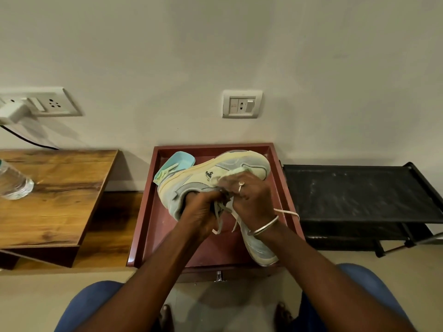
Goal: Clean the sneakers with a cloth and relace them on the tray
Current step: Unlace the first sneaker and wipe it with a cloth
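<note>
A pale yellow and grey sneaker (215, 168) is held tilted on its side above the dark red tray (148, 212). My left hand (201, 209) grips the collar and laces at the shoe's opening. My right hand (249, 195), with a ring and a bangle, grips the laced front of the shoe with a pale cloth (230, 174) under its fingers. White lace ends (287, 212) hang below both hands. A second sneaker (259, 248) lies on the tray under my right wrist. A turquoise insole (177, 161) lies at the tray's back left.
A wooden table (55, 200) with a clear plastic bottle (12, 183) stands to the left. A black rack (359, 192) stands to the right. The wall behind carries two socket plates (242, 104), the left one holding a white charger (14, 111). My knees are below.
</note>
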